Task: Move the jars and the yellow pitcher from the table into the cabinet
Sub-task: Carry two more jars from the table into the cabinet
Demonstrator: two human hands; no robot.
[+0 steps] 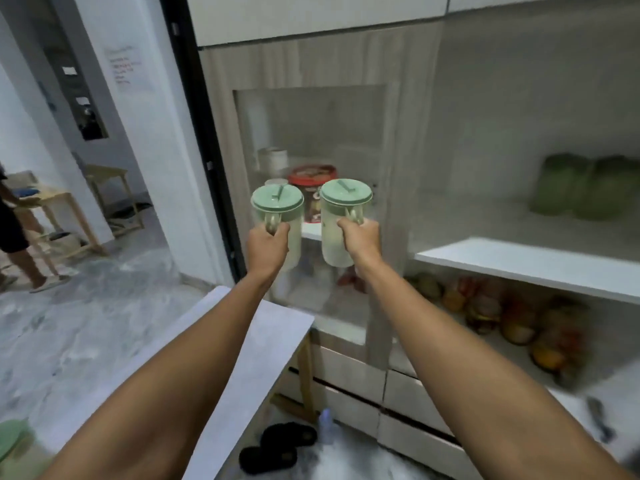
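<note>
Two green-lidded jars (277, 220), each clenched by its handle in the left hand (267, 244) and right hand (360, 239), could be knocked against the cabinet shelf (311, 231) just behind them.

A red-lidded tin (312, 174) and a white canister (273, 160) stand on the inner shelf, the canister toward its back left corner. Green bags (585, 187) lie on the upper open shelf (519, 261) at right; below it — fruit and packets (502, 313), blurred. Black slippers (277, 445) lie on the floor. A person (14, 230) stands by a wooden stool (65, 223) at far left.
</note>
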